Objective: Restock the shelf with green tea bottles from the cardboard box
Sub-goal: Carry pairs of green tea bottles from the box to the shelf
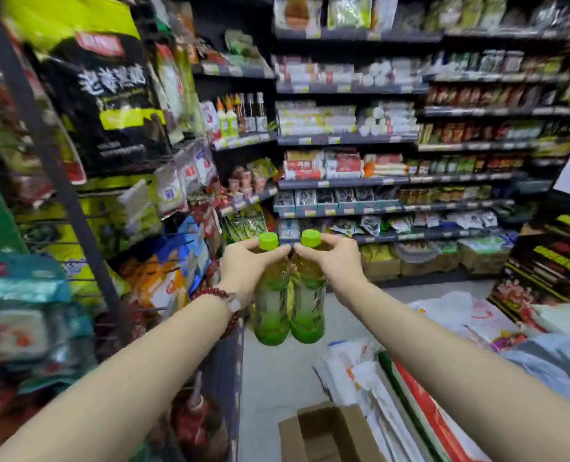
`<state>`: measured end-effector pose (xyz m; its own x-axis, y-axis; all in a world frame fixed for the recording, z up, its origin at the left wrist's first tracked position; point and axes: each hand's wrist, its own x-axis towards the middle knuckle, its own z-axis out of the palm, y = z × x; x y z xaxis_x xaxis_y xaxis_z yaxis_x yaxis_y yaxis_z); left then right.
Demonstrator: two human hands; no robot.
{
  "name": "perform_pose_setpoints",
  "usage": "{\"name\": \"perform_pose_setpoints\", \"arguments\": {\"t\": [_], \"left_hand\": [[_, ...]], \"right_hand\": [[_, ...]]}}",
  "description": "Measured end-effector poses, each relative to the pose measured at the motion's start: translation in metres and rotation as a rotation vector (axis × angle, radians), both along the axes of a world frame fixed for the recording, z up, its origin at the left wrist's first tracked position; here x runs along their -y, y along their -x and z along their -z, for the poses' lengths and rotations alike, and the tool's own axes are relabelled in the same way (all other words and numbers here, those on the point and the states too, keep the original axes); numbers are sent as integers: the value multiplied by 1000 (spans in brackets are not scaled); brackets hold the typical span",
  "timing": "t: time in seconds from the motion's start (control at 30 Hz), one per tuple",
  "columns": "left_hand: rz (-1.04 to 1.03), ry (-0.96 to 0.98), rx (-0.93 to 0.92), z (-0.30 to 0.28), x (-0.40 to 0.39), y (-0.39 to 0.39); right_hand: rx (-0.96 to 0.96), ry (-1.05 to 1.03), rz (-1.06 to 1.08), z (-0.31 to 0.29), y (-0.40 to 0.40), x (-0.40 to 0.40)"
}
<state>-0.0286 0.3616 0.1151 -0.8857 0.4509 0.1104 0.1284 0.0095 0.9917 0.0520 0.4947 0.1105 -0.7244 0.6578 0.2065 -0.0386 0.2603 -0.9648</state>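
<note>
fingers (278, 250) of left hand (243, 265) and right hand (335, 258) each pinching a green tea bottle (272, 308) neck, stocked shop shelves (343, 140) beyond, cardboard box (327, 435) on floor (270, 378) below

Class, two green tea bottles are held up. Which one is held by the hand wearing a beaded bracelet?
The left green tea bottle, held near its cap by the left hand; its wrist wears the red beaded bracelet. The right hand is bare.

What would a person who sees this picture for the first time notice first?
Most striking are the two green tea bottles held upright side by side in the centre: the left hand grips the left bottle near its neck, and the right hand grips the right bottle likewise. Next comes the open cardboard box on the floor at the bottom, then the packed shelves behind.
</note>
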Motion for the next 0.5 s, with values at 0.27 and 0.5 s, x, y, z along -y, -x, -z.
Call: {"name": "perform_pose_setpoints", "arguments": {"t": [0.27, 0.5], "left_hand": [[-121, -85, 3, -64, 115, -14], [-112, -183, 54, -87, 219, -14]], "right_hand": [[-39, -26, -174, -74, 18, 98], [-47, -161, -253, -100, 20, 195]]}}
